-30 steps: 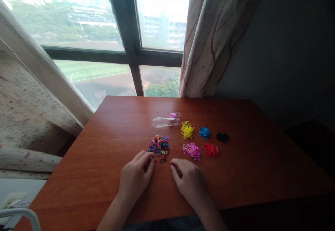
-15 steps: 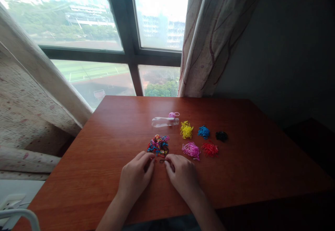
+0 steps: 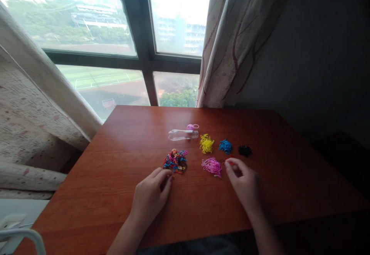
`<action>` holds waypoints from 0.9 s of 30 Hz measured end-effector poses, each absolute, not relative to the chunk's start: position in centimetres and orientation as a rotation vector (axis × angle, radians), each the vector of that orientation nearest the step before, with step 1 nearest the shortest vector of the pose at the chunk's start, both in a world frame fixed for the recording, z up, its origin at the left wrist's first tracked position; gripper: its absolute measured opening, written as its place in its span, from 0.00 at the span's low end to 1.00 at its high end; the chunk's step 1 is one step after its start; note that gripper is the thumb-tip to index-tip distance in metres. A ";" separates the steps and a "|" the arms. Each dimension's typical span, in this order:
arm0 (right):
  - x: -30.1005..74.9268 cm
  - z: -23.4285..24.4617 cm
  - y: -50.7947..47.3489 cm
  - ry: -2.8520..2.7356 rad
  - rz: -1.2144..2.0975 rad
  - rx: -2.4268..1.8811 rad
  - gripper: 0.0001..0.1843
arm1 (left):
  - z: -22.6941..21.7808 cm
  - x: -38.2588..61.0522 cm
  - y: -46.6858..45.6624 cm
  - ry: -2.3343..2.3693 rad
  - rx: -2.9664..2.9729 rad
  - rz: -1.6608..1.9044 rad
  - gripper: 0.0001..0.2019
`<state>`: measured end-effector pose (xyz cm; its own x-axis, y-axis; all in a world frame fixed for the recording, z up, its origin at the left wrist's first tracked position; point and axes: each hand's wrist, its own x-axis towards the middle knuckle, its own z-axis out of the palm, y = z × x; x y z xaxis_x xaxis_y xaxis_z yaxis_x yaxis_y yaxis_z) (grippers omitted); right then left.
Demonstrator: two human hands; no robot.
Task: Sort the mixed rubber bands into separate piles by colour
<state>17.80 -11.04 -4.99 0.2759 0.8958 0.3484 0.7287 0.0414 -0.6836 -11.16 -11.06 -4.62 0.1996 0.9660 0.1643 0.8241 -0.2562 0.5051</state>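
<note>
Small rubber bands lie on the table in piles sorted by colour, beside one mixed pile [image 3: 175,161]. My left hand [image 3: 152,189] rests at the near edge of the mixed pile, thumb and fingers pinched on a red rubber band [image 3: 172,177] that only partly shows. My right hand [image 3: 245,182] is over the red pile [image 3: 230,160] and covers most of it. Its thumb and forefinger are closed on a rubber band whose colour is hard to make out. The pink pile [image 3: 212,166] lies just left of those fingertips.
Farther back are a yellow pile [image 3: 206,144], a blue pile [image 3: 225,146] and a black pile [image 3: 245,150]. A clear plastic bottle [image 3: 182,135] lies on its side, with a pink looped cap [image 3: 192,126] behind it. Window and curtains border the wooden table [image 3: 101,178].
My right hand has moved right, from beside the mixed pile to the red pile. The dark band near its fingers has left that spot. My left hand has stayed almost still.
</note>
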 end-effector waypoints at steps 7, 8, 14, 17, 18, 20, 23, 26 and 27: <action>27.9 -6.3 -7.5 -1.257 0.064 -2.013 0.26 | -4.5 -11.1 -11.0 1.679 2.166 0.659 0.09; 28.3 -6.4 -7.3 -1.258 0.065 -2.017 0.26 | -4.5 -11.1 -11.0 1.681 2.166 0.661 0.09; 28.3 -7.0 -6.9 -1.312 0.074 -2.036 0.28 | -4.3 -11.0 -11.0 1.693 2.166 0.664 0.09; 27.9 -6.9 -7.3 -1.324 0.053 -2.026 0.29 | -4.2 -11.0 -11.0 1.695 2.173 0.660 0.09; 27.6 -6.7 -7.5 -1.323 0.044 -2.020 0.29 | -4.2 -11.0 -11.0 1.695 2.175 0.662 0.09; 26.9 -6.3 -8.0 -1.323 0.031 -2.001 0.28 | -4.2 -11.0 -11.0 1.695 2.174 0.671 0.09; 25.1 -5.7 -8.9 -1.335 0.025 -1.960 0.26 | -4.2 -11.0 -11.0 1.692 2.163 0.681 0.09; 22.2 -5.3 -10.1 -1.388 0.059 -1.896 0.24 | -4.3 -10.9 -10.9 1.692 2.146 0.689 0.09; 21.1 -5.2 -10.5 -1.426 0.085 -1.863 0.23 | -4.3 -10.9 -10.9 1.692 2.140 0.698 0.09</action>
